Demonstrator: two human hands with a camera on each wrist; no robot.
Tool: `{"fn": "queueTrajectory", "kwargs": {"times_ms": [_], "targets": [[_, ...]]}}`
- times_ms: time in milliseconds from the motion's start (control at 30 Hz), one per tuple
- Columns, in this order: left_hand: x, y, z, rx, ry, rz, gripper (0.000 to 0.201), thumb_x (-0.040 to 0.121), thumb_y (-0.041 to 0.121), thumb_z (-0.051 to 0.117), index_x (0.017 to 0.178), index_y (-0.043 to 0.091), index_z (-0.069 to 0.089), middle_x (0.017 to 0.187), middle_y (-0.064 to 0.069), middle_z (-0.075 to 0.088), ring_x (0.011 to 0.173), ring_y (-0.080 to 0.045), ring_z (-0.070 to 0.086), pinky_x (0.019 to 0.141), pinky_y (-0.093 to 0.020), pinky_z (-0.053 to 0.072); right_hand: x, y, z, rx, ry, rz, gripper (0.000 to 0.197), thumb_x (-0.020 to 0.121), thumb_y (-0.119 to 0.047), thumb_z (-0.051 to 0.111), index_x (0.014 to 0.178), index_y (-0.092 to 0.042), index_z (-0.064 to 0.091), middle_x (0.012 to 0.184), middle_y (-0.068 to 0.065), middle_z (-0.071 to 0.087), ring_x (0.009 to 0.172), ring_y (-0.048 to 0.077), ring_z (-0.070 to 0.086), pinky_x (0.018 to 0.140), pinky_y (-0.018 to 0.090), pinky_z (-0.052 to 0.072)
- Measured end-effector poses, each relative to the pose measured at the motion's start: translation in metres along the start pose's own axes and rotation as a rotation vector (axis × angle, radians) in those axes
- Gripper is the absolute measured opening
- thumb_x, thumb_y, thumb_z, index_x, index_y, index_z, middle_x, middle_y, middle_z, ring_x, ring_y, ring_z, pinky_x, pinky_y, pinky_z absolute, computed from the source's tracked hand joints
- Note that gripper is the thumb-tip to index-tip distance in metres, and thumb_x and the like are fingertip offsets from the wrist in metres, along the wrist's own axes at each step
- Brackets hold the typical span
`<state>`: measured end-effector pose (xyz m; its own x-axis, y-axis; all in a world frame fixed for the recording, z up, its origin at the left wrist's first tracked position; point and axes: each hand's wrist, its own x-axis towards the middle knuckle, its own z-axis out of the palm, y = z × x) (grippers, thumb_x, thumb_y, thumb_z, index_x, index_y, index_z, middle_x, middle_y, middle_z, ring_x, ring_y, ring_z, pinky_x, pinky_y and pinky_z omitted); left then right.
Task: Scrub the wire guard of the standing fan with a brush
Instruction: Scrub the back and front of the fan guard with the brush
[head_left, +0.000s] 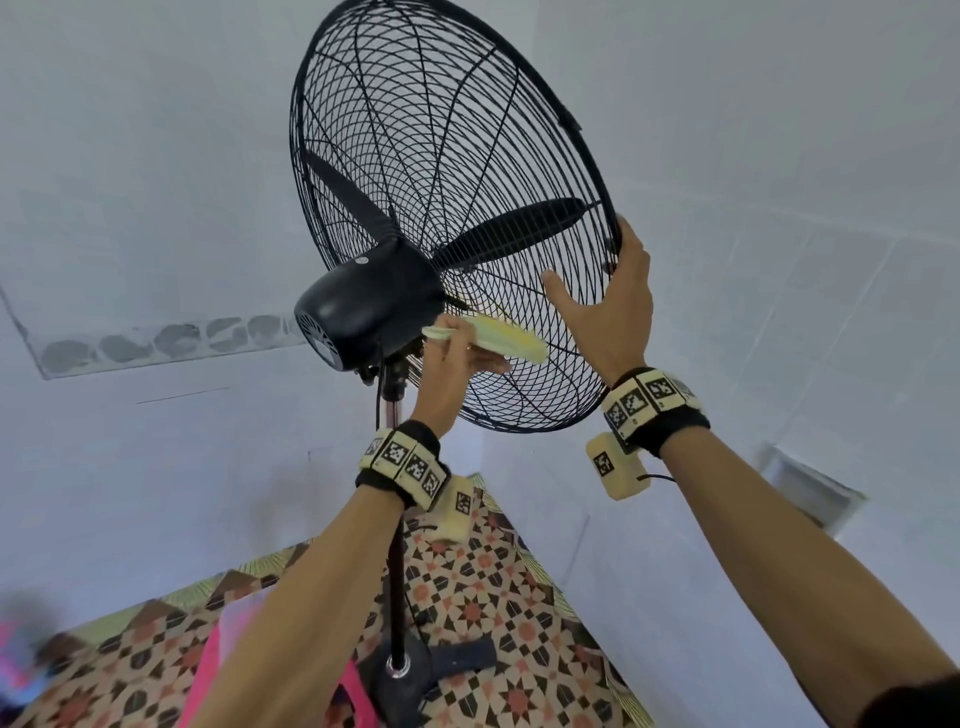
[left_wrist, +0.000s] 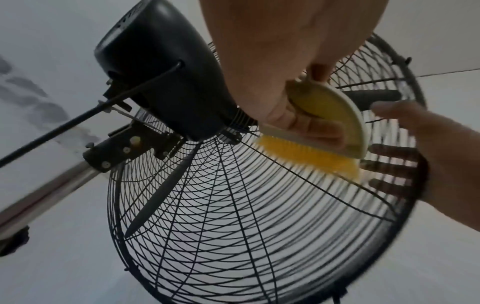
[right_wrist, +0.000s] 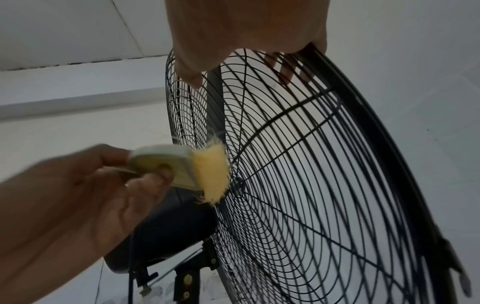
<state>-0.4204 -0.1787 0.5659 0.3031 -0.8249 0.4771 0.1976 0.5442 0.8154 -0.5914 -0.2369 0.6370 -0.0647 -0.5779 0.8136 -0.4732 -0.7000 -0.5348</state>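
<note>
A black standing fan's wire guard (head_left: 447, 171) (left_wrist: 233, 216) (right_wrist: 311, 185) tilts above me. My left hand (head_left: 452, 358) (left_wrist: 291, 115) (right_wrist: 103, 185) grips a pale brush (head_left: 498, 338) (left_wrist: 335, 119) (right_wrist: 166, 162) with yellow bristles (left_wrist: 306, 156) (right_wrist: 210, 174). The bristles press on the rear guard wires just right of the motor housing (head_left: 363, 306) (left_wrist: 161, 82) (right_wrist: 166, 232). My right hand (head_left: 608, 306) (right_wrist: 249, 30) (left_wrist: 428, 148) holds the guard's outer rim at the right, fingers curled over the front, thumb spread on the rear wires.
The fan's pole (head_left: 396, 545) runs down to a base (head_left: 410, 670) on a patterned tile floor (head_left: 493, 597). White walls surround the fan. A pink item (head_left: 208, 670) lies on the floor at lower left. Black blades (head_left: 514, 228) sit inside the guard.
</note>
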Motion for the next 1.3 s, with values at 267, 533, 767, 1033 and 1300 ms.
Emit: {"fn": "queueTrajectory", "kwargs": {"times_ms": [267,533,767,1033,1300], "targets": [[0.006,-0.003,-0.01,-0.053,0.265,0.094,0.012,0.113,0.015,0.041,0.112,0.005,0.047,0.117,-0.023,0.069,0.084,-0.033,0.075,0.072,-0.032,0.063,-0.002,-0.004,0.002,0.013,-0.02,-0.013,0.092,0.082,-0.057,0.076,0.155,-0.025,0.031,0.142,-0.002,0.047,0.128,0.013,0.052,0.097,0.036,0.05],[-0.027,-0.009,0.01,-0.007,0.032,0.058,0.009,0.111,0.008,0.041,0.113,0.001,0.046,0.122,-0.025,0.064,0.091,-0.038,0.074,0.077,-0.034,0.062,0.001,0.002,-0.006,0.029,-0.079,-0.006,0.094,0.082,-0.062,0.074,0.156,-0.026,0.029,0.145,-0.003,0.044,0.13,0.013,0.05,0.102,0.038,0.051],[-0.014,0.0,0.021,0.011,0.109,0.048,0.015,0.11,0.004,0.038,0.102,0.013,0.046,0.119,-0.012,0.064,0.092,-0.031,0.075,0.078,-0.04,0.064,-0.013,0.024,-0.008,0.141,-0.119,0.114,0.076,0.094,-0.069,0.055,0.154,-0.027,0.033,0.145,-0.005,0.055,0.129,0.01,0.055,0.109,0.045,0.048],[-0.043,-0.002,0.026,-0.127,0.098,0.065,0.009,0.11,0.003,0.042,0.106,0.01,0.046,0.12,-0.016,0.064,0.087,-0.037,0.072,0.076,-0.033,0.061,-0.018,0.042,-0.026,0.209,-0.379,0.345,0.073,0.101,-0.071,0.016,0.156,-0.028,0.036,0.158,-0.006,0.041,0.142,0.008,0.037,0.121,0.03,0.022],[-0.075,-0.014,0.072,-0.05,-0.116,0.091,0.006,0.111,0.008,0.043,0.106,0.009,0.045,0.099,-0.039,0.062,0.081,-0.042,0.071,0.08,-0.047,0.061,-0.023,0.062,-0.034,0.326,-0.501,0.416,0.07,0.099,-0.073,0.019,0.15,-0.029,0.036,0.141,-0.022,0.04,0.13,-0.001,0.039,0.116,0.03,0.025]]}}
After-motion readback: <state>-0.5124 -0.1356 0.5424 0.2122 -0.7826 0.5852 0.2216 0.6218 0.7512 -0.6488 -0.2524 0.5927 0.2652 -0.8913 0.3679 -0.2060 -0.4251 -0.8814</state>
